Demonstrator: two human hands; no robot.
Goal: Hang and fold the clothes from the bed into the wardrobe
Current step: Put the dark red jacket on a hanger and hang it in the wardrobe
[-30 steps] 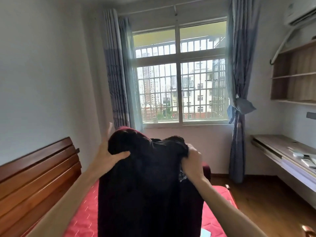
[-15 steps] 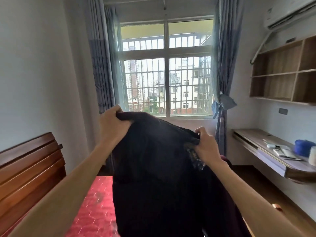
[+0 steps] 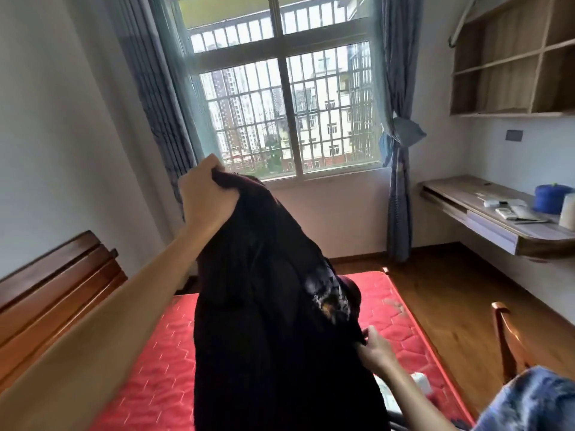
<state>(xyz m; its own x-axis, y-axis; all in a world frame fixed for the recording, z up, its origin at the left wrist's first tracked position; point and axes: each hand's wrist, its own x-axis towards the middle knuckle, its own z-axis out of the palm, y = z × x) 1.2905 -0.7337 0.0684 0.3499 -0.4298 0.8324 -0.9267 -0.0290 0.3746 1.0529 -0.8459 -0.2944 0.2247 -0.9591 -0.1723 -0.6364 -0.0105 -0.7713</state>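
The dark garment (image 3: pixel 273 306) is soft matt cloth, nearly black. There's a paler patch on its right side, printed or lacy, hard to tell which. The red mattress (image 3: pixel 149 368) is quilted fabric with a slight satin sheen. The headboard (image 3: pixel 56 290) is varnished wood and pretty glossy, and so is the chair (image 3: pixel 507 337) off the bed's right edge. The floor (image 3: pixel 451 290) is smooth wood board with a soft shine. The counter (image 3: pixel 466 197) and wall shelf (image 3: pixel 497 57) look like matt wood-grain panel. The curtains (image 3: pixel 155 88) are thin blue-grey cloth, and the window bars (image 3: pixel 326 119) look like metal.
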